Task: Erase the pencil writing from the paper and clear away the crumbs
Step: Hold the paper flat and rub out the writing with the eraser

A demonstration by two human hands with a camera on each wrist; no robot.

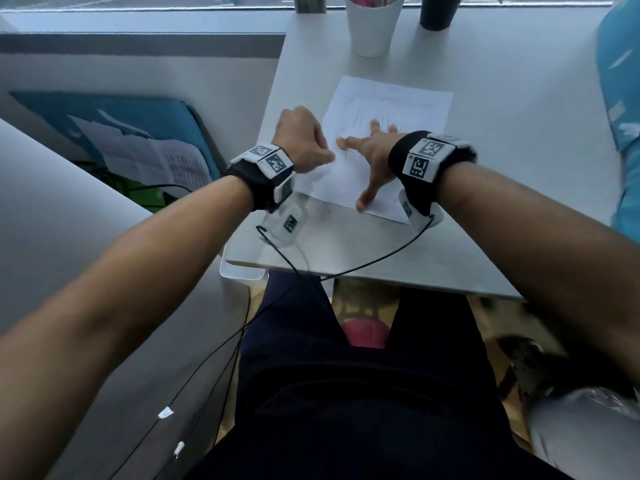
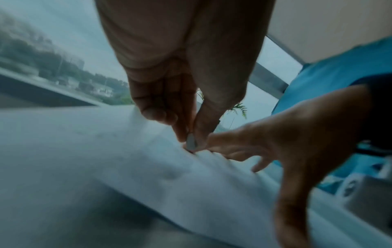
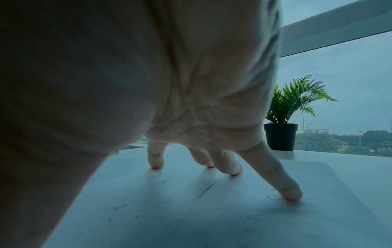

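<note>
A white sheet of paper (image 1: 388, 109) lies on the white table (image 1: 502, 168). Faint pencil strokes (image 1: 356, 118) show near its middle, and the pencil strokes (image 3: 206, 189) also appear in the right wrist view with a few dark crumbs (image 3: 267, 195). My left hand (image 1: 323, 154) is at the paper's left edge. Its thumb and fingers pinch a small grey eraser (image 2: 191, 142), whose tip touches the paper (image 2: 169, 176). My right hand (image 1: 369, 157) lies spread on the sheet just right of the eraser. Its fingertips (image 3: 291, 193) press the paper (image 3: 191, 218) down.
At the table's far edge stand a white cup (image 1: 372, 32), a black plant pot (image 1: 437, 12) and a metal cup (image 1: 310, 2). A blue chair with loose papers (image 1: 145, 147) is to the left, blue cloth (image 1: 620, 98) to the right. Black cables (image 1: 363, 263) cross the near table edge.
</note>
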